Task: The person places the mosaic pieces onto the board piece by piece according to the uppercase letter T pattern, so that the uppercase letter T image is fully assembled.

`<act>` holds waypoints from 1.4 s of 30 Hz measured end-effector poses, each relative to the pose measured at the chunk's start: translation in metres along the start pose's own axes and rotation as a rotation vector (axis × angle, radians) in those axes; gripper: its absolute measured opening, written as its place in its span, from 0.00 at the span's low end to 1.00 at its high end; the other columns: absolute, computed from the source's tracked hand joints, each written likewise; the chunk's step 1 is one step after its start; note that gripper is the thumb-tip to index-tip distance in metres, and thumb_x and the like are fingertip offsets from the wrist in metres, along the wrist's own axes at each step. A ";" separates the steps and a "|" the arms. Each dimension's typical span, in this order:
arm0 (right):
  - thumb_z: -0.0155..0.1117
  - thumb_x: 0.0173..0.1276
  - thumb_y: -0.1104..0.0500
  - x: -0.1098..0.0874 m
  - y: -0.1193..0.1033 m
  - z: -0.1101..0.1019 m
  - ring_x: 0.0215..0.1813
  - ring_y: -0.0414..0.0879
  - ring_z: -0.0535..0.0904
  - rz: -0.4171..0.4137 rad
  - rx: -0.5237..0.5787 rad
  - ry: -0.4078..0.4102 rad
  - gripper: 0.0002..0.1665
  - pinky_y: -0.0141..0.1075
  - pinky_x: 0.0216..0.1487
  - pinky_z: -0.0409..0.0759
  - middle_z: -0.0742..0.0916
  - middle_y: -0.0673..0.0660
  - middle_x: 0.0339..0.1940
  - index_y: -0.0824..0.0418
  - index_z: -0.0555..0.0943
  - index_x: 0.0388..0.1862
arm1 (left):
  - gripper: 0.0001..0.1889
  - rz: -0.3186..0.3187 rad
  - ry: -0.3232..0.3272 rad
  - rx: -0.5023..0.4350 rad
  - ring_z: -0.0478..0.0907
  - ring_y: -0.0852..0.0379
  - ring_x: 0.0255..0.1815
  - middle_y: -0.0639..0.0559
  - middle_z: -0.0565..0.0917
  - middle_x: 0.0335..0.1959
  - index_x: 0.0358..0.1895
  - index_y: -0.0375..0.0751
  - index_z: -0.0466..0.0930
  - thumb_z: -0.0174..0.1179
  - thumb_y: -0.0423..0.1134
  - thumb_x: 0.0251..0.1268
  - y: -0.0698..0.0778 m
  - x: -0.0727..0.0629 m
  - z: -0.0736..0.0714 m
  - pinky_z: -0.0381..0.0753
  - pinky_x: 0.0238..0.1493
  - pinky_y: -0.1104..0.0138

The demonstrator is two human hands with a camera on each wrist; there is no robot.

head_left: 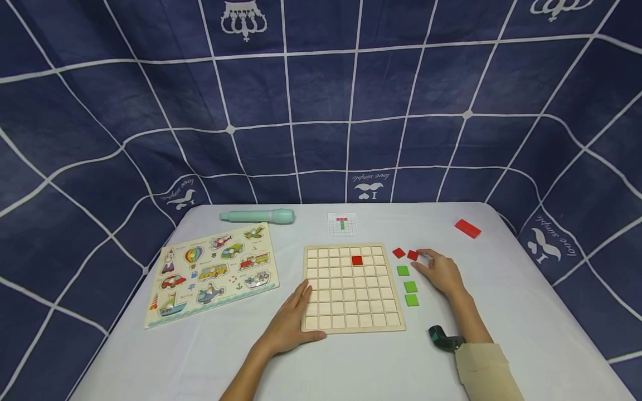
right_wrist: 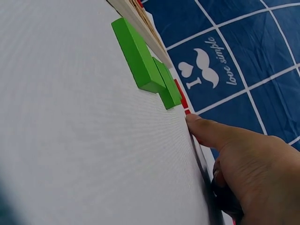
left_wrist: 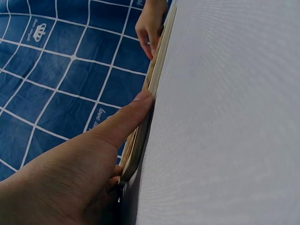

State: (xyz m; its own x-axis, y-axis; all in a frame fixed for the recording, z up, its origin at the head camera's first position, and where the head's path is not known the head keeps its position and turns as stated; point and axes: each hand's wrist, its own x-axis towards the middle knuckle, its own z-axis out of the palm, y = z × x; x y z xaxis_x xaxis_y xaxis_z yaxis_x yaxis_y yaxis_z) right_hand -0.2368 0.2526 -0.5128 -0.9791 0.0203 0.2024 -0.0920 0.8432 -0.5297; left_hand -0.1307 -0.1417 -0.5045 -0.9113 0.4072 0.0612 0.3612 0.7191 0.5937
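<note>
A square wooden grid board (head_left: 353,331) lies on the table, with one red square tile (head_left: 356,260) in an upper cell. My left hand (head_left: 288,328) rests at its near left corner, fingers fairly straight along the left side and thumb against the near edge. The left wrist view shows that thumb (left_wrist: 136,110) on the board's rim. Right of the board, my right hand (head_left: 441,273) pinches a second red tile (head_left: 413,255) between thumb and fingertips, low at the tabletop. Another red tile (head_left: 398,253) lies beside it, and green tiles (head_left: 411,287) form a column below.
Behind the board lies a small pattern card (head_left: 343,224) with a red and green T. A picture puzzle board (head_left: 213,273) covers the left side, a mint-green tube-like object (head_left: 258,216) behind it. A red block (head_left: 468,228) lies at the far right.
</note>
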 end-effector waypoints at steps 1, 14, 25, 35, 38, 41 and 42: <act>0.67 0.58 0.48 0.000 0.000 0.000 0.16 0.44 0.59 0.001 0.000 0.003 0.29 0.35 0.18 0.58 0.66 0.51 0.10 0.63 0.77 0.54 | 0.58 0.001 0.000 0.000 0.45 0.44 0.71 0.47 0.43 0.74 0.72 0.34 0.48 0.62 0.69 0.42 0.000 0.000 0.000 0.55 0.64 0.47; 0.65 0.61 0.51 -0.002 -0.002 0.002 0.16 0.45 0.61 0.002 -0.047 0.052 0.23 0.35 0.19 0.59 0.68 0.51 0.11 0.61 0.78 0.51 | 0.59 0.007 0.004 0.005 0.45 0.45 0.72 0.47 0.44 0.74 0.72 0.34 0.48 0.63 0.68 0.42 0.000 0.001 -0.001 0.55 0.64 0.47; 0.63 0.63 0.52 -0.005 -0.005 0.000 0.16 0.45 0.63 0.043 -0.042 0.047 0.21 0.35 0.19 0.63 0.69 0.52 0.12 0.62 0.78 0.52 | 0.59 -0.007 -0.012 0.003 0.44 0.45 0.72 0.48 0.43 0.74 0.72 0.36 0.47 0.62 0.69 0.42 0.000 0.001 -0.001 0.54 0.64 0.48; 0.64 0.62 0.52 -0.012 -0.007 0.000 0.15 0.44 0.60 0.019 -0.022 0.089 0.20 0.34 0.17 0.60 0.67 0.50 0.10 0.60 0.79 0.50 | 0.58 0.005 0.004 0.000 0.45 0.44 0.71 0.47 0.44 0.74 0.72 0.35 0.48 0.61 0.70 0.43 0.000 0.000 0.001 0.55 0.63 0.46; 0.65 0.62 0.51 -0.013 -0.007 -0.001 0.14 0.44 0.59 0.003 -0.003 0.086 0.21 0.33 0.16 0.59 0.66 0.50 0.09 0.59 0.79 0.51 | 0.58 0.000 0.002 0.002 0.45 0.45 0.72 0.48 0.43 0.74 0.72 0.36 0.48 0.61 0.70 0.42 -0.001 0.001 0.001 0.55 0.64 0.47; 0.65 0.61 0.51 -0.013 -0.008 -0.001 0.14 0.44 0.58 -0.024 0.026 0.083 0.21 0.33 0.16 0.58 0.65 0.50 0.09 0.59 0.80 0.51 | 0.59 -0.001 0.000 -0.002 0.45 0.44 0.72 0.47 0.43 0.74 0.72 0.36 0.48 0.60 0.70 0.42 0.000 0.001 0.001 0.55 0.64 0.46; 0.66 0.61 0.50 -0.013 -0.009 -0.001 0.14 0.44 0.58 -0.034 0.033 0.082 0.21 0.33 0.15 0.57 0.65 0.50 0.09 0.58 0.80 0.50 | 0.59 0.000 0.001 -0.004 0.45 0.44 0.72 0.47 0.43 0.74 0.72 0.35 0.48 0.60 0.70 0.42 0.000 0.000 0.001 0.55 0.63 0.46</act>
State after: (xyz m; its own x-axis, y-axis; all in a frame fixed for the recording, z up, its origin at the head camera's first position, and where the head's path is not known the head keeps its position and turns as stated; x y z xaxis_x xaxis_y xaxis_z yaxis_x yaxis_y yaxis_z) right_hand -0.2231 0.2450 -0.5100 -0.9572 0.0374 0.2870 -0.1321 0.8259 -0.5481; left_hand -0.1308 -0.1412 -0.5051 -0.9114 0.4069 0.0618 0.3604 0.7165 0.5973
